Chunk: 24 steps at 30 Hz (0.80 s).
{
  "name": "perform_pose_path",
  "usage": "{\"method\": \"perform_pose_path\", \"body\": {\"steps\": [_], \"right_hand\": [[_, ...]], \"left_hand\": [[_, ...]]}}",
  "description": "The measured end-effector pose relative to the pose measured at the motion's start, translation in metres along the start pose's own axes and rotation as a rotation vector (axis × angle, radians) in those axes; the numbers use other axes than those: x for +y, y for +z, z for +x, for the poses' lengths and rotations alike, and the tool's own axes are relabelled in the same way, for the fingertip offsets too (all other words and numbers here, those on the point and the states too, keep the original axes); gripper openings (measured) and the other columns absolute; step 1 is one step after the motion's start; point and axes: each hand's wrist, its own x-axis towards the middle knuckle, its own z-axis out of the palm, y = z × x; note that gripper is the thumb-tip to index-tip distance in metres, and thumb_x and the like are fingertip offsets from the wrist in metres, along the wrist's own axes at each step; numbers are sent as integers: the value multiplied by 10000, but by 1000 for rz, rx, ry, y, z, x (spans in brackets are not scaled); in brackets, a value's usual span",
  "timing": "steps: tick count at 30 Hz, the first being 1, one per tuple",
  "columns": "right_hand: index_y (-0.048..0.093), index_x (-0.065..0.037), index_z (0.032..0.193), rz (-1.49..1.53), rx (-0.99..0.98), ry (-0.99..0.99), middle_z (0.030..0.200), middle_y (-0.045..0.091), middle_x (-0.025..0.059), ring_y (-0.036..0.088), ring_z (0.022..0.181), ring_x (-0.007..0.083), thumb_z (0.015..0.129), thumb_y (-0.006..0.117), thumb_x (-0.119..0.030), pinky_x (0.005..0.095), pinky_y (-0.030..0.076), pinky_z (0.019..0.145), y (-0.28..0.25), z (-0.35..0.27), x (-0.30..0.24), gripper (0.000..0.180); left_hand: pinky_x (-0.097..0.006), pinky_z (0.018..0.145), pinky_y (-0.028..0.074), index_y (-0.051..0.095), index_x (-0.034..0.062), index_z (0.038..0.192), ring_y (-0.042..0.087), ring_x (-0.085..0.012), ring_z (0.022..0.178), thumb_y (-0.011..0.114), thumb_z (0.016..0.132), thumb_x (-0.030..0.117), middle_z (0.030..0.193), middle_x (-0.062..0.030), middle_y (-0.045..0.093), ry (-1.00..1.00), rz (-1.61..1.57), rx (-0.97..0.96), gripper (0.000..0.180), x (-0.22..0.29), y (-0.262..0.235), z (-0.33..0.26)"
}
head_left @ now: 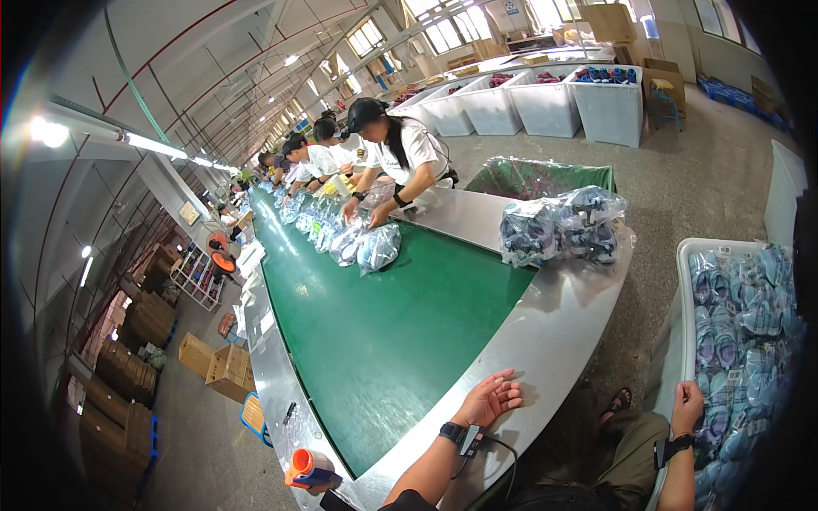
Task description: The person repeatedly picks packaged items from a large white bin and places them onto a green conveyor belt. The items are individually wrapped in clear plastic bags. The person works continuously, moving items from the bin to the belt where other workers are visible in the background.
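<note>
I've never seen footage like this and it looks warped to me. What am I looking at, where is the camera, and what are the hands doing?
The camera is a fisheye worn on a person's head, looking down, so straight edges bend. That person sits at the end of a green conveyor belt with a metal rim. Their left hand rests empty on the rim; their right hand grips the edge of a white bin of bagged shoes. More bagged shoes lie on the rim, and other workers handle bags up the belt.

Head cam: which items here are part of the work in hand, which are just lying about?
In hand:
- left hand resting open on the steel table edge
- right hand on the white plastic bin's rim
- clear-bagged blue sandals in that bin
- green conveyor belt

Lying about:
- orange-capped bottle
- cardboard boxes
- bagged pile
</note>
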Motion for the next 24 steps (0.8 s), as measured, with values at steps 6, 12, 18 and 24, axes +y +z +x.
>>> {"method": "perform_pose_path", "body": {"steps": [6,12,18,24], "right_hand": [[615,-6,877,-1,-8,0,723,545,28,484,629,115,968,641,-86,298,404,590,-1,0,-2,124],[619,-3,881,-4,-12,12,726,552,32,488,632,117,970,642,-88,301,406,590,-1,0,-2,125],[624,0,886,-10,-9,12,724,561,39,498,633,124,969,645,-99,310,412,592,-1,0,0,130],[623,1,886,-16,-7,11,725,562,42,498,630,126,969,644,-103,308,410,590,-1,0,0,135]], "left_hand": [[-420,1001,578,459,24,1462,696,-211,1046,529,1087,232,1139,-119,683,8,-1,-6,434,0,2,-1],[-424,1004,577,461,28,1462,695,-211,1051,535,1084,232,1144,-120,680,8,-9,-16,436,1,1,-1],[-425,1004,577,461,30,1464,694,-214,1056,537,1082,233,1151,-121,678,6,-14,-16,440,0,1,-1],[-431,1015,572,457,35,1467,690,-219,1068,533,1085,228,1166,-124,674,7,-22,-31,435,0,-3,0]]}}
